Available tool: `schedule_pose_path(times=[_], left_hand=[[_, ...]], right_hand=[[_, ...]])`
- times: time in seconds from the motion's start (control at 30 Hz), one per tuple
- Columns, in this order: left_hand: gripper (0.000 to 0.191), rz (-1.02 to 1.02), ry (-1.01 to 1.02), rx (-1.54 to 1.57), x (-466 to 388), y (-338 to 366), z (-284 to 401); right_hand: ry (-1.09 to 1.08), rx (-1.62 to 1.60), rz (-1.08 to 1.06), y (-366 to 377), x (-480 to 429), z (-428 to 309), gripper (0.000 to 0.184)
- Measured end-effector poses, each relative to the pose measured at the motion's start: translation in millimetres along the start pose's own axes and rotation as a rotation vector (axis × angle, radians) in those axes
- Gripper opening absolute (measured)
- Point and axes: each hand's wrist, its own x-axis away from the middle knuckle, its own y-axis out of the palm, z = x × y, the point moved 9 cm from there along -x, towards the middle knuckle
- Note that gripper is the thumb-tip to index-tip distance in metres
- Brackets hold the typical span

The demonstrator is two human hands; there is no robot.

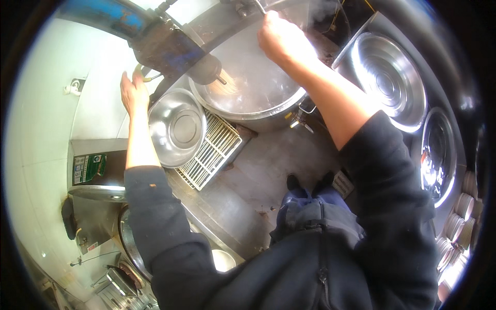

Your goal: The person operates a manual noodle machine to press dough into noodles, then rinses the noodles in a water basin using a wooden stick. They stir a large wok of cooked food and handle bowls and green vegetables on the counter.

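Note:
My left hand point(135, 93) is at a yellow-green handle point(147, 80) on a thin metal rod, beside the dark press machine point(166, 50); its fingers partly hide the handle. Pale noodle strands point(224, 83) hang from the press's round outlet point(207, 70) into a large steaming metal pot point(255, 115). Over the pot's right side, my right hand point(285, 38) is closed around a metal rod point(260, 7), whose far end leaves the top of the view. Steam blurs the pot's contents.
A steel basin point(182, 128) rests on a wire rack point(217, 151) left of the pot. Another large basin point(389, 81) and a shiny round vessel point(438, 155) stand at right. A tap point(302, 124) juts from the pot's front. Stacked dishes point(455, 224) lie lower right.

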Motion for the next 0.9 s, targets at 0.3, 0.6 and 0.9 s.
schedule_pose_path(times=[0.3,0.6,0.9], left_hand=[[0.064,-0.479,-0.193,-0.213,-61.6,77.0,-17.4],[0.064,-0.454,-0.125,-0.282,-52.7,58.1,8.5],[0.060,-0.535,-0.254,-0.282,-33.7,48.8,20.2]], right_hand=[[0.037,-0.031,-0.084,-4.4,3.3,-1.0,0.020],[0.064,-0.025,-0.082,4.8,-1.2,6.0,0.024],[0.055,-0.021,-0.087,3.0,-0.5,12.7,0.025]])
